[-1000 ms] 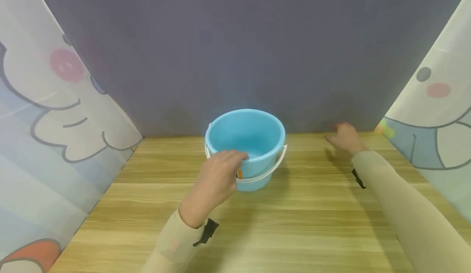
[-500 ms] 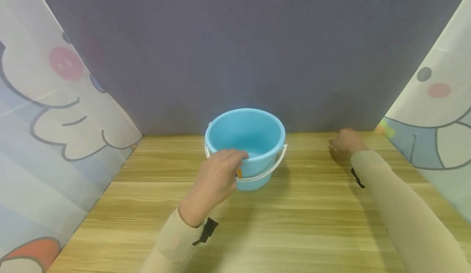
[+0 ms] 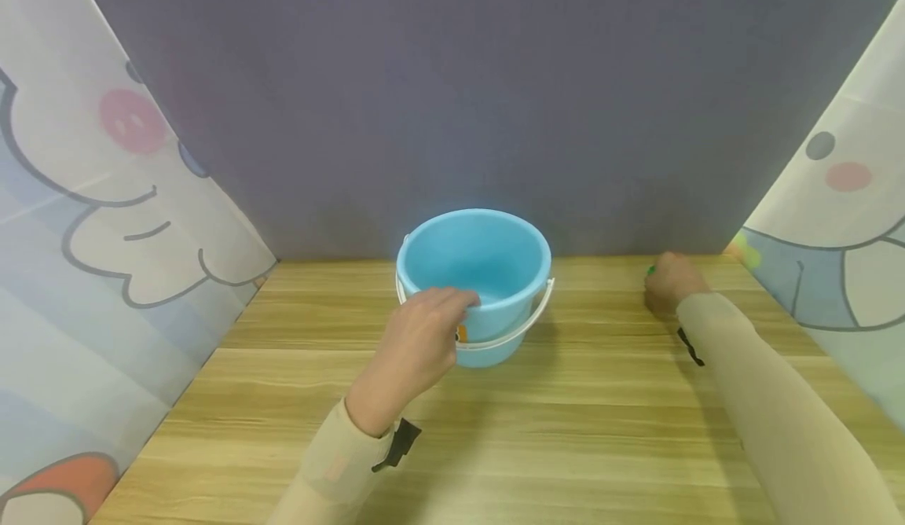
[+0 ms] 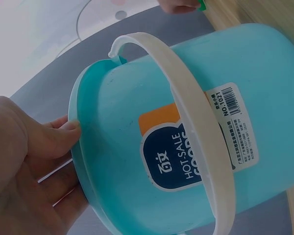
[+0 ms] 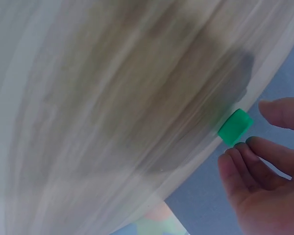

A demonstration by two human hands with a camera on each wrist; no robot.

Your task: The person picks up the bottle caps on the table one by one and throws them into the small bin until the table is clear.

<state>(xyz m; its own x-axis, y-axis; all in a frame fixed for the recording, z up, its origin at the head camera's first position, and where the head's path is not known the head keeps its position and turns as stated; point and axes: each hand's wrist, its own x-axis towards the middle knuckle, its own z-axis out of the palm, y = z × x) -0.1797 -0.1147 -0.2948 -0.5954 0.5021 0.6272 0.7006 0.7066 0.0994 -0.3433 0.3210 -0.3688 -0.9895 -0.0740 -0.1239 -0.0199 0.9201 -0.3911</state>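
Observation:
A light-blue bucket (image 3: 495, 324) with a white handle (image 4: 191, 105) stands on the wooden table. My left hand (image 3: 420, 336) grips its near rim, with the thumb (image 4: 66, 134) on the rim's edge and the other fingers beyond it. Far to the right, by the grey back wall, is my right hand (image 3: 676, 277). Right at its fingertips is a small green cylinder, like a bottle cap (image 5: 235, 127). In the right wrist view the thumb (image 5: 279, 112) stands apart from the cap, while the other fingers are close below it.
A grey wall (image 3: 467, 93) rises behind the table (image 3: 587, 407). Printed cartoon panels close off the left side (image 3: 85, 258) and the right side (image 3: 834, 250). The bucket carries a label (image 4: 161, 156) on its front.
My right hand has drawn slightly right, its fingers less stretched out than a second ago. The green cap now shows at its left edge. The left hand and bucket have stayed in place.

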